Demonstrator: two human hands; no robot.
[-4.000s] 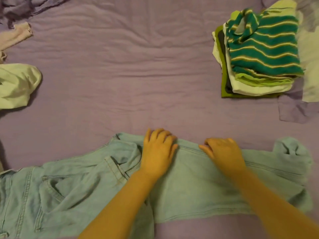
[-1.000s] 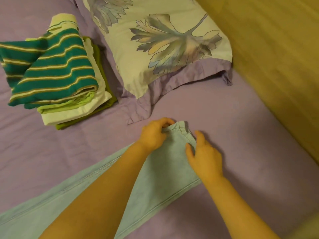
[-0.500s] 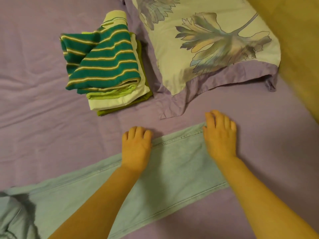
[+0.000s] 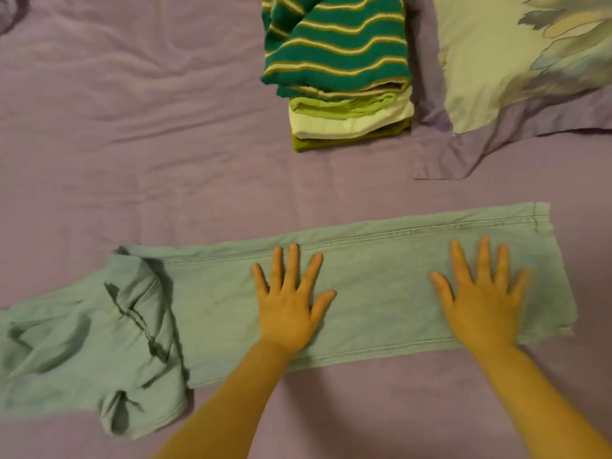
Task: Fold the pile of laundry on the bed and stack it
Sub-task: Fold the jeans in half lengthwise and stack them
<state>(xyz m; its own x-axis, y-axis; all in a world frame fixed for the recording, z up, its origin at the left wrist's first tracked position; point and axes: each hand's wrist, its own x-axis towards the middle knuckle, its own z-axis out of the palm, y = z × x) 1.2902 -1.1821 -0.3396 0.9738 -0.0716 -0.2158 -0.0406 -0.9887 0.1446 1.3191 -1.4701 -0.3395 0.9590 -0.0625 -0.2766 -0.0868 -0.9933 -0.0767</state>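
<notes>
Bedsheet (image 4: pixel 165 144) under jeans (image 4: pixel 381 276); both hands flat, left hand (image 4: pixel 288 306), right hand (image 4: pixel 480 299).

Single head-worn view, aimed forward and steeply down at the bed (image 4: pixel 165 127) from close above (wide-angle; no second view shares the scene).

A bedroom in a home is showing here: a wrinkled purple bedsheet (image 4: pixel 165 134) is covering the whole surface, and a leaf-printed pillow (image 4: pixel 496 77) is lying at its upper right. A stack of folded clothes (image 4: pixel 341 81) is sitting just beside the pillow.
</notes>
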